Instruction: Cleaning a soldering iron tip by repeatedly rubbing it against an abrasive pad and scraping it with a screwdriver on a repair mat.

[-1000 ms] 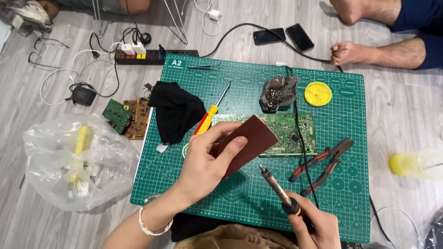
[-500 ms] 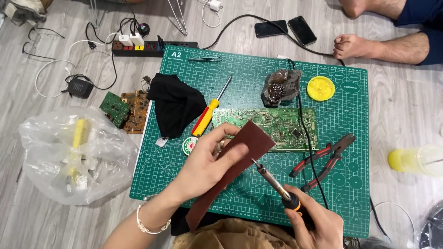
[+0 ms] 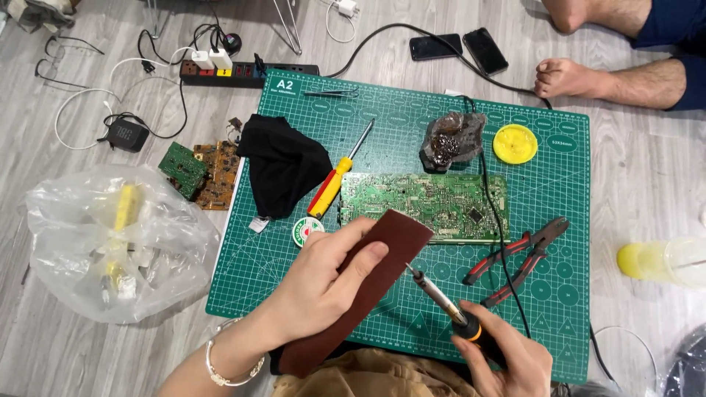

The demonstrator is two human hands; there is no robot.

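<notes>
Head view: left hand [image 3: 323, 283] gripped a brown strip [image 3: 368, 283] above the green mat [image 3: 566, 184]; right hand [image 3: 507, 360] clasped the soldering iron [image 3: 441, 298], whose hot tip risked scorching nearby fingers.

The cutting mat [image 3: 309, 279] is green with a white grid. On the mat lie a dark brown strip [image 3: 368, 287], a green circuit board [image 3: 426, 202], a black cloth [image 3: 283, 162], a red and yellow screwdriver [image 3: 332, 187] and a yellow round lid [image 3: 515, 143].
</notes>
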